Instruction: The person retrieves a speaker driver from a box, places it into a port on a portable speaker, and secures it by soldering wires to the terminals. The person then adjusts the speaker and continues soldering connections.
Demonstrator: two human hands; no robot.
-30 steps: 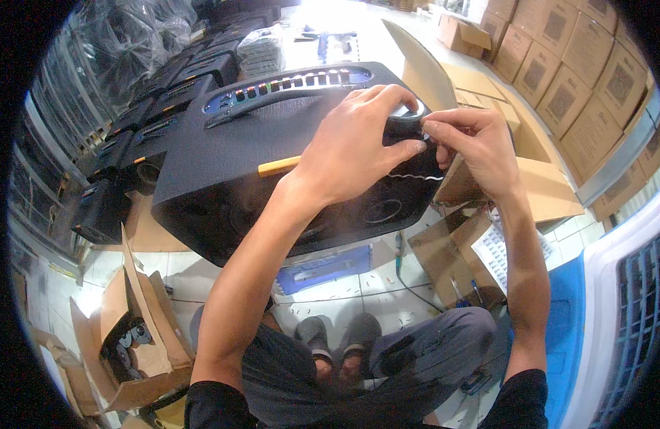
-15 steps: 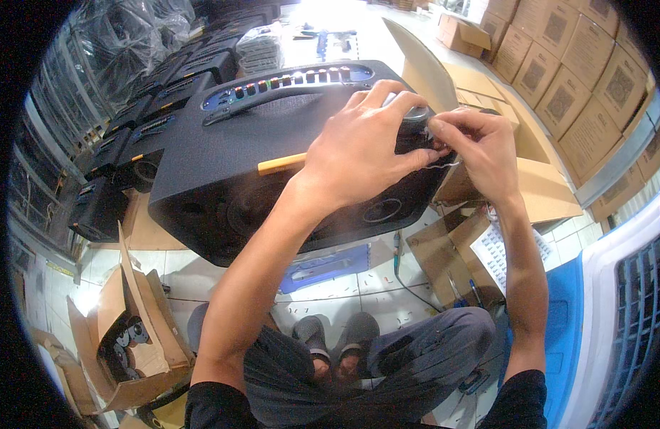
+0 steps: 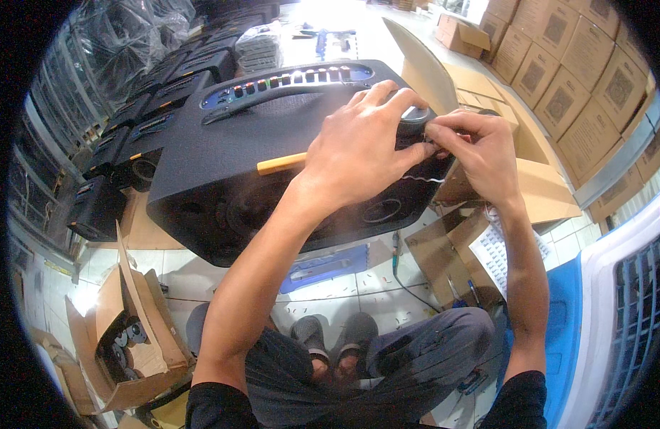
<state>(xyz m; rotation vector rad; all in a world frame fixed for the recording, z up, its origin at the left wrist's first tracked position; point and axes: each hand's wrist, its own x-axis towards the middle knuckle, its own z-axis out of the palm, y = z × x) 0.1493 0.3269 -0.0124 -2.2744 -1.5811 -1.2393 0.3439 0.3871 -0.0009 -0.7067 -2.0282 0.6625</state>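
A large black speaker cabinet (image 3: pixel 273 132) with a carry handle (image 3: pixel 273 99) and a row of knobs (image 3: pixel 294 80) stands in front of me. Over its right end, my left hand (image 3: pixel 358 146) is closed around a dark grey round part (image 3: pixel 414 116), possibly a small speaker driver. My right hand (image 3: pixel 480 146) pinches at that part's near side, its fingertips close to my left thumb. A thin pale wire (image 3: pixel 424 179) hangs below the fingers; their exact grip on it is partly hidden. Beside my left wrist, a yellow-orange strip (image 3: pixel 281 164) lies along the cabinet's front edge.
Rows of similar black speakers (image 3: pixel 155 118) stand to the left. An open carton with round parts (image 3: pixel 133 343) is at lower left. Open cardboard flaps (image 3: pixel 537 189) and stacked cartons (image 3: pixel 587 93) are on the right. A corded tool (image 3: pixel 396 254) is below the cabinet.
The pale wire has shifted left and down, now hanging across the cabinet's front. My right fingertips have moved slightly left; the left hand keeps its hold.
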